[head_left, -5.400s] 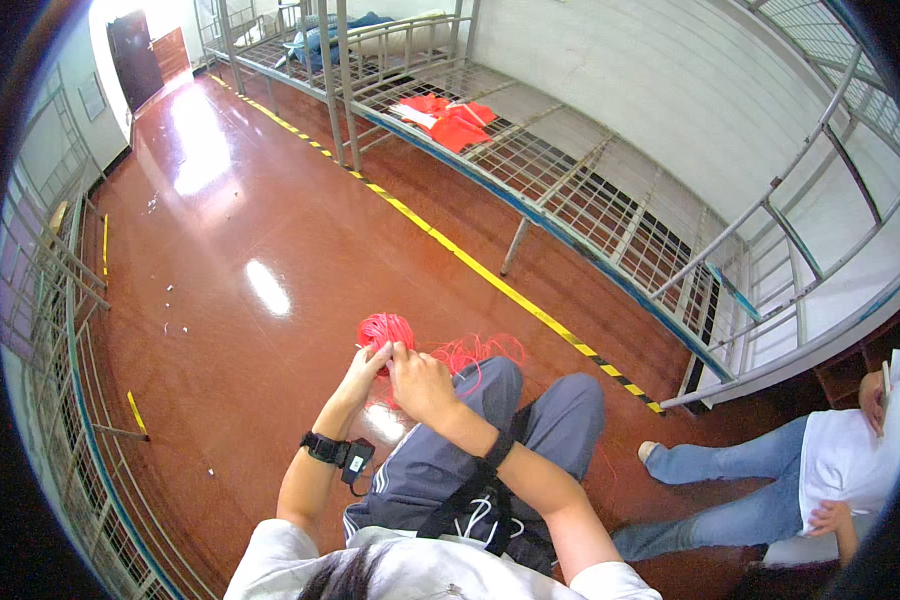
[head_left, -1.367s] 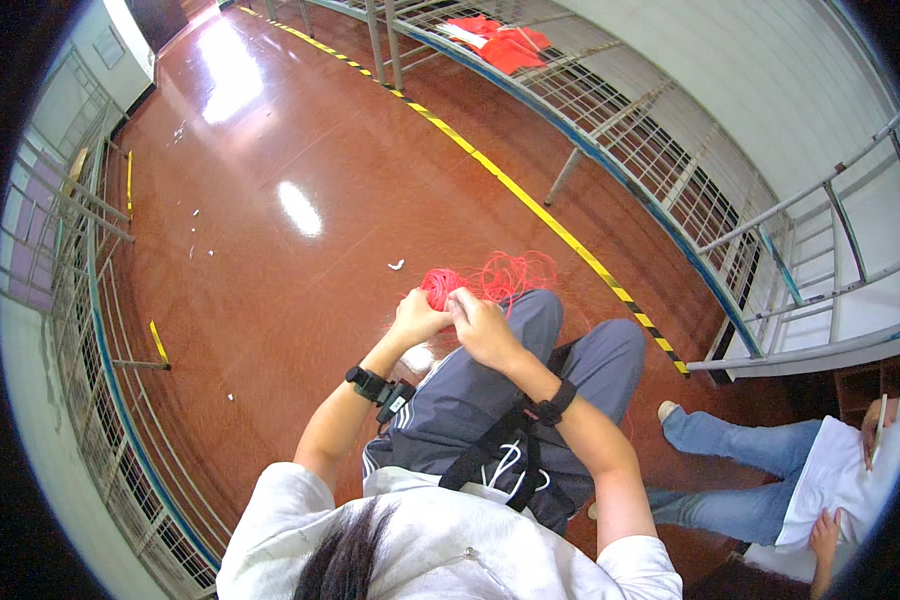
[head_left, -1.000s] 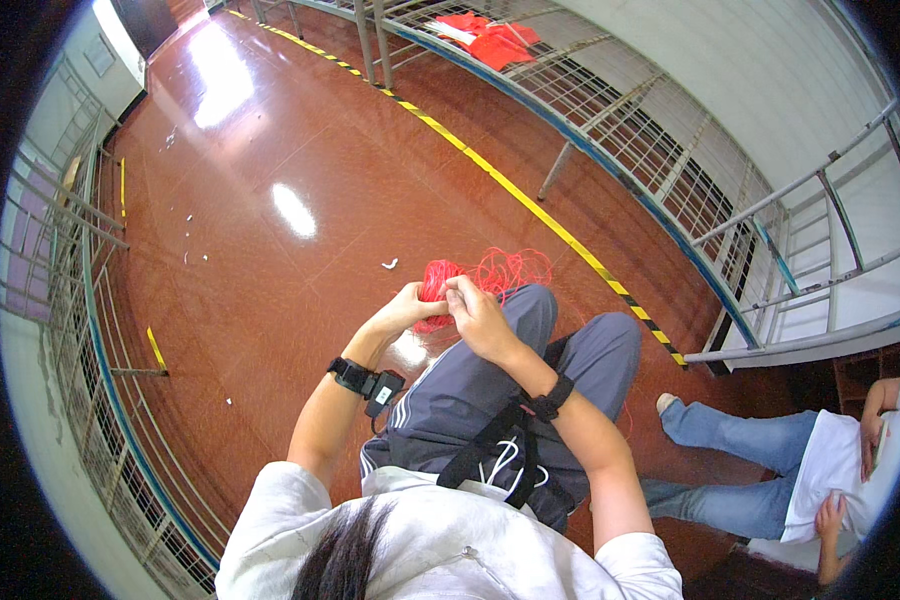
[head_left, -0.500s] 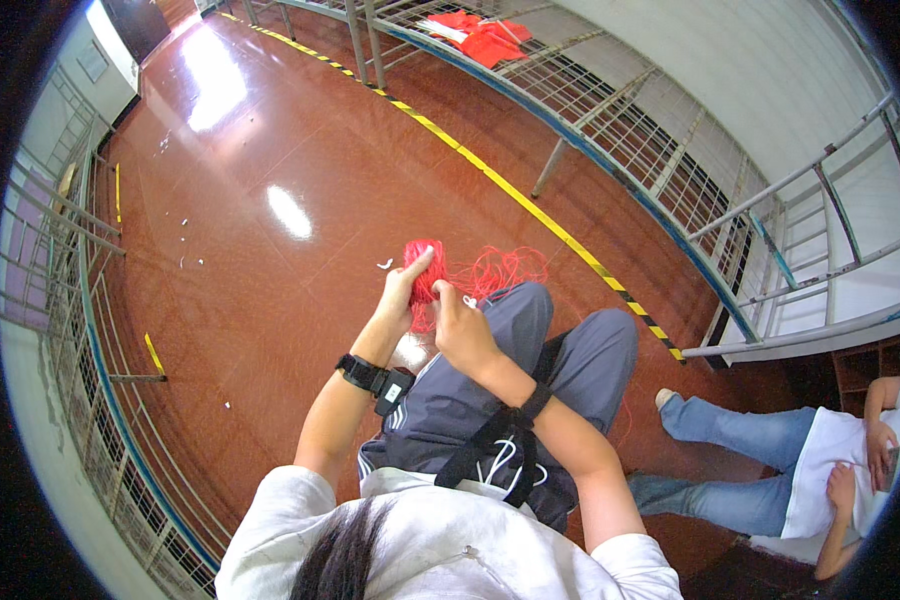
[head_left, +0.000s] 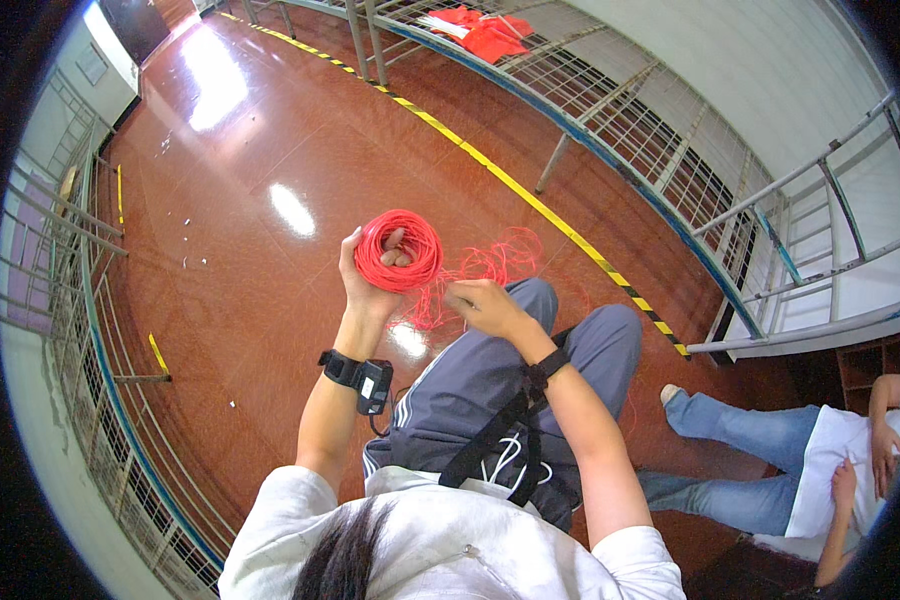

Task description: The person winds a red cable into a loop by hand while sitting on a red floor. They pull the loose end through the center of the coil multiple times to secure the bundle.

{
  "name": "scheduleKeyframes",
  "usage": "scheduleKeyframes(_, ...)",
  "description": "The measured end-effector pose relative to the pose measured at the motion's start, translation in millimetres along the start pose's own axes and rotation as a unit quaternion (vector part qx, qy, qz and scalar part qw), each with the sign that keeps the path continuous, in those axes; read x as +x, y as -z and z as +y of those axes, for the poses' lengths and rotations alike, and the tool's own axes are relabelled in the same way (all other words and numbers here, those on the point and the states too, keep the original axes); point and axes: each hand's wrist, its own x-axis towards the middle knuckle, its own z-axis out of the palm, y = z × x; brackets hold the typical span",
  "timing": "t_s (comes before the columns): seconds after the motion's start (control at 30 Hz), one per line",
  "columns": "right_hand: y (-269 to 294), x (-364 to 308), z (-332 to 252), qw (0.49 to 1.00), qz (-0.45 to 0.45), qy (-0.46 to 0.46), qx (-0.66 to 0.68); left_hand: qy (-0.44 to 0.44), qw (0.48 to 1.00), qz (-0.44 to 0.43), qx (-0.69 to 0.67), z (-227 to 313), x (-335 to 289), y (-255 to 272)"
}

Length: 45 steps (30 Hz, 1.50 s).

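Observation:
My left hand [head_left: 363,285] is closed on a ring-shaped coil of red cord [head_left: 420,236]. Its fingertips show through the hole in the middle, and the thumb lies along the left side. To the right, my right hand [head_left: 485,303] pinches the red cord with its fingers pressed together, a short way below the coil. Loose, tangled loops of red cord [head_left: 502,258] spread just past the right hand, above my knee. More strands hang between the two hands.
Metal bed frames [head_left: 620,170] run along the right, one with an orange-red cloth [head_left: 485,32] on it. Another metal frame [head_left: 120,420] lines the left. A yellow-and-black tape line [head_left: 530,200] crosses the brown floor. A person in jeans [head_left: 740,440] is at the lower right.
My left hand has turned the coil so its round face and hole now show, and moved a little left. The right hand has drawn away to the right, apart from the coil.

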Motion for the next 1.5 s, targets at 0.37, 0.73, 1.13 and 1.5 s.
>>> scheduleKeyframes(0.37, 56, -13, 51, 0.971, -0.015, -0.098, -0.216, 0.112, 0.941, -0.235, 0.215, 12, -21, 25)
scheduleKeyframes(0.73, 93, -16, 58, 0.889, -0.125, -0.394, 0.198, 0.192, 0.896, -0.178, 0.36, 5, -30, 59)
scheduleKeyframes(1.13, 51, 3, -23, 0.823, -0.001, -0.36, 0.44, 0.173, 0.803, -0.12, 0.558, -13, -31, 51)
scheduleKeyframes(1.5, -16, 4, -63, 0.91, 0.111, -0.231, 0.325, -0.012, 0.821, -0.058, 0.568, -34, -21, 28)
